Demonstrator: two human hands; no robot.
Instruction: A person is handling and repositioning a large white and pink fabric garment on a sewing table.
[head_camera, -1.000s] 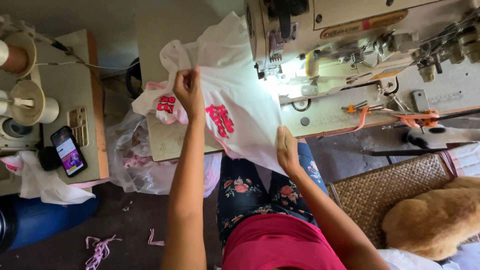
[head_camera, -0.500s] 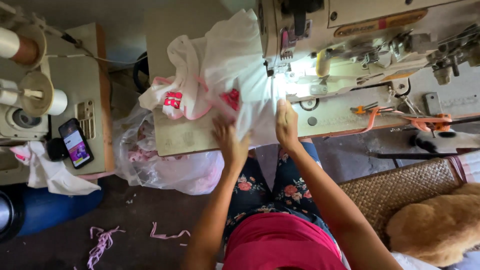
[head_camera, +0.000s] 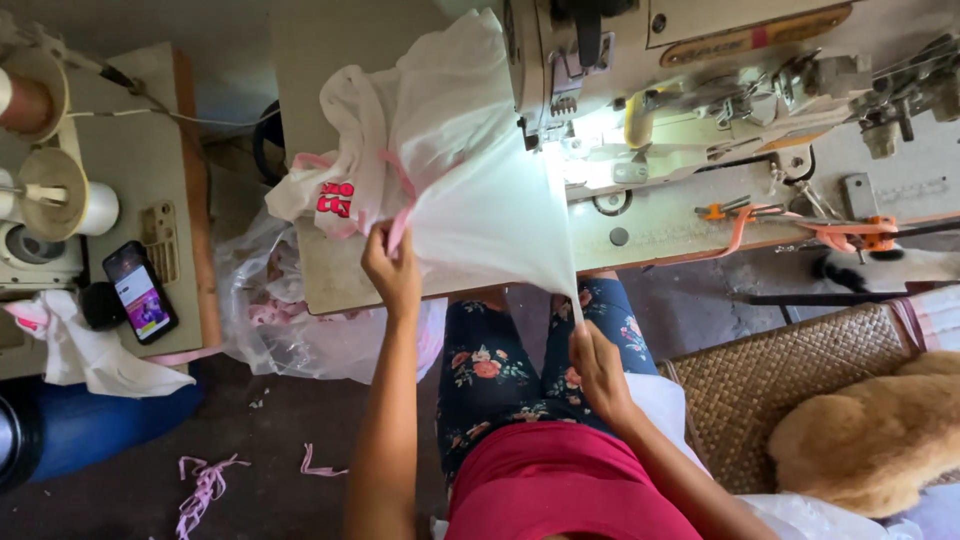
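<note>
Nearest the camera: red top and floral-print trousers (head_camera: 500, 380) of the seated person. Right hand (head_camera: 597, 362) is low, over the lap, fingers closed in a pinch on the bottom corner of the white garment (head_camera: 470, 190). Left hand (head_camera: 393, 272) is raised at the near edge of the sewing table (head_camera: 320, 270), fingers curled and gripping the garment's edge where a pink trim runs; the cloth is pulled taut between the two hands. The garment's bulk lies bunched on the table, left of the machine's needle area, with a red print showing on its left fold. Floor, near left: pink fabric scraps (head_camera: 205, 487). Near right: woven basket (head_camera: 790, 390) with a tan furry shape (head_camera: 870, 430) beside it. Left of the table, a clear plastic bag (head_camera: 290, 320) of pale cloth. Farther left, a side table bearing a smartphone (head_camera: 141, 292) with lit screen, and thread cones (head_camera: 50, 195). Far right: industrial sewing machine (head_camera: 720, 80), its lamp lighting the cloth.
</note>
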